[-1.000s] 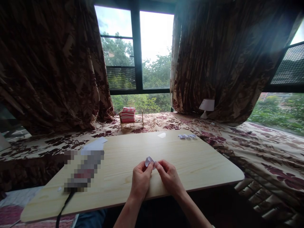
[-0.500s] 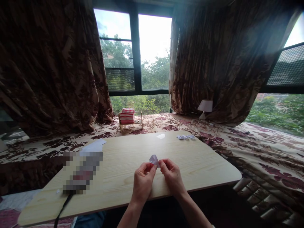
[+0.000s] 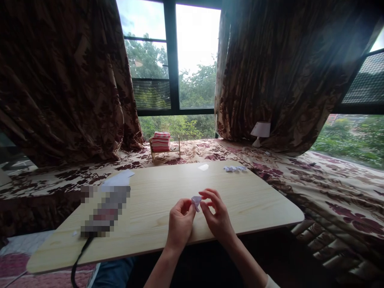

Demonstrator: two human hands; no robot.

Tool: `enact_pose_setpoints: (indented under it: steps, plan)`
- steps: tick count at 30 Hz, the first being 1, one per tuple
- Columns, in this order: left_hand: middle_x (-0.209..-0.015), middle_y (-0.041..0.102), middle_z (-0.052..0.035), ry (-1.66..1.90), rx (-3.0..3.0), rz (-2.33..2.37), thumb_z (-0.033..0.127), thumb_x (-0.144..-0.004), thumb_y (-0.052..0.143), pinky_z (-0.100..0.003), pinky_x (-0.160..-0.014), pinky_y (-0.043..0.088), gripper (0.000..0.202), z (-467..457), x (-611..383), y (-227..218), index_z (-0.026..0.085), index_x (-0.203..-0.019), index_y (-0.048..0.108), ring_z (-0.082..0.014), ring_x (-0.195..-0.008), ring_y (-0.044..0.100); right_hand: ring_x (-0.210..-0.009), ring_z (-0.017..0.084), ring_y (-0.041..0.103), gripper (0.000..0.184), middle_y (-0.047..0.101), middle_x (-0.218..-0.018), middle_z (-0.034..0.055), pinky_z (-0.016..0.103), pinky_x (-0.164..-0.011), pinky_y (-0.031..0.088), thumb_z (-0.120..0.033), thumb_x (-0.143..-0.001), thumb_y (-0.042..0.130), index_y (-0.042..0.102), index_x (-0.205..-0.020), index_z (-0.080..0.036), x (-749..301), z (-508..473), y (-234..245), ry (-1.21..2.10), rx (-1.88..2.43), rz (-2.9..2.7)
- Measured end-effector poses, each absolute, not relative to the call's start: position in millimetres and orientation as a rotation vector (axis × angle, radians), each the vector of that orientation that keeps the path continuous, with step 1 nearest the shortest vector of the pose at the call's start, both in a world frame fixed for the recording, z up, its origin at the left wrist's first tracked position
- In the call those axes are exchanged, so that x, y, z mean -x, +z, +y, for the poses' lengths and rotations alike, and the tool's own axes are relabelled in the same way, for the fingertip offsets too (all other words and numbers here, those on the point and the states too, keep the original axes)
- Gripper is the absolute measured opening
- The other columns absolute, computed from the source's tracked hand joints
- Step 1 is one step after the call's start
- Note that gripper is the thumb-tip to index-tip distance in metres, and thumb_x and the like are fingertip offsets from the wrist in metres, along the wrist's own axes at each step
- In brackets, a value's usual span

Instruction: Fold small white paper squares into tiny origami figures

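Note:
A small piece of folded white paper is pinched between the thumb and fingers of my left hand, above the front half of the wooden table. Close on its right side is my right hand, thumb and forefinger parted and the other fingers curled. Whether a right fingertip still brushes the paper is hard to make out. Several small folded paper pieces sit in a row at the table's far right corner. White paper sheets lie at the far left.
A pixelated object with a black cable lies on the table's left side. Beyond the table, a small rack with striped folded cloths and a white lamp stand on the flower-patterned sill cover. A tiny white scrap lies near the cable.
My right hand has loosened its pinch on the paper and raised its fingers. The paper has turned in my left hand and looks narrower. The view has tipped slightly down.

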State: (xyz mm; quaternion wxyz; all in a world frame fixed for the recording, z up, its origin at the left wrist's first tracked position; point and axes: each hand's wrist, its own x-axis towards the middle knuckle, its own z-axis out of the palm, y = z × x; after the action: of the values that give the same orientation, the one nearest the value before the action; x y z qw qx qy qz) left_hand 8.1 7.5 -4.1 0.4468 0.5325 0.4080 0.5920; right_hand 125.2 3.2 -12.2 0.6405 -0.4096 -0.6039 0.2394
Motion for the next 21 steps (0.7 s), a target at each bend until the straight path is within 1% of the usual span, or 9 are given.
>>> enact_pose_setpoints:
  steps: [3, 9, 11, 15, 18, 21]
  plan:
    - [-0.069, 0.064, -0.0002, 1.456, -1.331, 1.015, 0.030, -0.074, 0.065, -0.022, -0.067, 0.045, 0.015, 7.4, -5.5, -3.6, 0.015, -0.076, 0.064, -0.0133, -0.068, 0.057, -0.094, 0.019, 0.057, 0.019, 0.055, -0.104, 0.0062, 0.029, -0.068, 0.050, -0.015, -0.081, 0.052, 0.064, -0.094, -0.024, -124.2, 1.5, -11.7, 0.447, 0.913, -1.451]
    - [-0.064, 0.061, 0.0014, 1.433, -1.327, 1.040, 0.032, -0.078, 0.061, -0.021, -0.063, 0.042, 0.018, 6.7, -0.5, -2.3, 0.015, -0.073, 0.063, -0.0110, -0.063, 0.053, -0.081, 0.017, 0.060, 0.009, 0.059, -0.090, 0.0047, 0.025, -0.060, 0.050, -0.019, -0.082, 0.055, 0.065, -0.082, -0.021, -122.8, 2.4, -13.5, 0.481, 0.948, -1.439]
    - [-0.066, 0.062, 0.0010, 1.430, -1.316, 1.037, 0.035, -0.080, 0.059, -0.021, -0.064, 0.043, 0.021, 6.6, -0.5, -2.4, 0.015, -0.075, 0.062, -0.0113, -0.064, 0.054, -0.080, 0.016, 0.060, 0.009, 0.060, -0.088, 0.0045, 0.025, -0.059, 0.050, -0.020, -0.083, 0.055, 0.064, -0.081, -0.020, -122.9, 2.6, -13.6, 0.493, 0.950, -1.441]
    - [-0.069, 0.064, -0.0009, 1.408, -1.308, 1.029, 0.039, -0.079, 0.060, -0.024, -0.064, 0.045, 0.027, 7.5, -1.0, -3.1, 0.014, -0.088, 0.065, -0.0131, -0.065, 0.056, -0.077, 0.015, 0.061, 0.008, 0.061, -0.086, 0.0031, 0.025, -0.060, 0.050, -0.018, -0.082, 0.056, 0.064, -0.080, -0.020, -123.0, 1.8, -12.9, 0.513, 0.936, -1.480]
    - [-0.067, 0.064, -0.0020, 1.389, -1.325, 1.030, 0.037, -0.077, 0.063, -0.024, -0.064, 0.045, 0.027, 9.0, -1.6, -4.3, 0.013, -0.085, 0.069, -0.0137, -0.066, 0.056, -0.073, 0.014, 0.061, 0.009, 0.061, -0.082, 0.0016, 0.024, -0.059, 0.049, -0.016, -0.082, 0.055, 0.063, -0.083, -0.020, -123.0, 1.9, -13.3, 0.518, 0.939, -1.500]
    - [-0.066, 0.064, -0.0019, 1.382, -1.332, 1.033, 0.037, -0.077, 0.063, -0.024, -0.064, 0.044, 0.027, 10.2, -1.7, -5.9, 0.013, -0.085, 0.070, -0.0140, -0.066, 0.056, -0.071, 0.013, 0.061, 0.009, 0.060, -0.084, 0.0019, 0.024, -0.058, 0.049, -0.016, -0.082, 0.054, 0.062, -0.083, -0.020, -122.9, 2.6, -14.4, 0.495, 0.962, -1.501]
